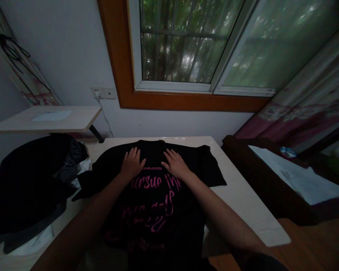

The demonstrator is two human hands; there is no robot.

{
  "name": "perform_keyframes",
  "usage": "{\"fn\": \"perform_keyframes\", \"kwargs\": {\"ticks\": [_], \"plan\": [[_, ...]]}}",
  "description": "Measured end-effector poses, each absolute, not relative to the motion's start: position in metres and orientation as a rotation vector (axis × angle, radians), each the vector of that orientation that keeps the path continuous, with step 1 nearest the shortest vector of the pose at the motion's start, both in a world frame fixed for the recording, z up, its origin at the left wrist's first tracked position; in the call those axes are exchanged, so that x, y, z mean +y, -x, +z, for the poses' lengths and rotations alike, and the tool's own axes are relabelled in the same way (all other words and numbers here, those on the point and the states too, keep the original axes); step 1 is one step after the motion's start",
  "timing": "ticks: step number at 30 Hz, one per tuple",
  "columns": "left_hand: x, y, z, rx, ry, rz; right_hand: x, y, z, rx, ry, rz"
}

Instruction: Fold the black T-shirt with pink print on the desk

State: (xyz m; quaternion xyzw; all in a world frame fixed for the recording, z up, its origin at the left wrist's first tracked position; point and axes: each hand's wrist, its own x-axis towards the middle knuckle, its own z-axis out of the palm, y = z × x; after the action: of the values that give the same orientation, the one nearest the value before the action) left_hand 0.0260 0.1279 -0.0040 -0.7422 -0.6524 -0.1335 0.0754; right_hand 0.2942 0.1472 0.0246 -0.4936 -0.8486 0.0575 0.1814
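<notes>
In the head view, the black T-shirt (158,194) lies on the desk (247,210), its collar at the far edge and one sleeve near the far right corner. The left hand (132,162) and the right hand (175,163) rest flat upon its upper part, fingers extended and slightly apart, gripping nothing. The upper part and both sleeves seem already spread; the lower part, with wavy pink letters, looks not yet smooth. A dark clothes pile (31,177) sits along the desk's left side.
</notes>
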Motion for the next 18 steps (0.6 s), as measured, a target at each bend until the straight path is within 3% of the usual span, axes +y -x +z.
{"fn": "perform_keyframes", "kwargs": {"ticks": [8,14,18], "plan": [[0.135,0.015,-0.007,-2.066,2.141,-0.341,0.163,-0.329,0.014,-2.302,1.534,0.168],[0.132,0.028,-0.008,-2.029,2.15,-0.35,0.154,-0.372,0.026,-2.106,1.403,0.197],[0.131,0.032,-0.007,-2.05,2.158,-0.371,0.146,-0.411,0.035,-1.897,1.499,0.024]]}}
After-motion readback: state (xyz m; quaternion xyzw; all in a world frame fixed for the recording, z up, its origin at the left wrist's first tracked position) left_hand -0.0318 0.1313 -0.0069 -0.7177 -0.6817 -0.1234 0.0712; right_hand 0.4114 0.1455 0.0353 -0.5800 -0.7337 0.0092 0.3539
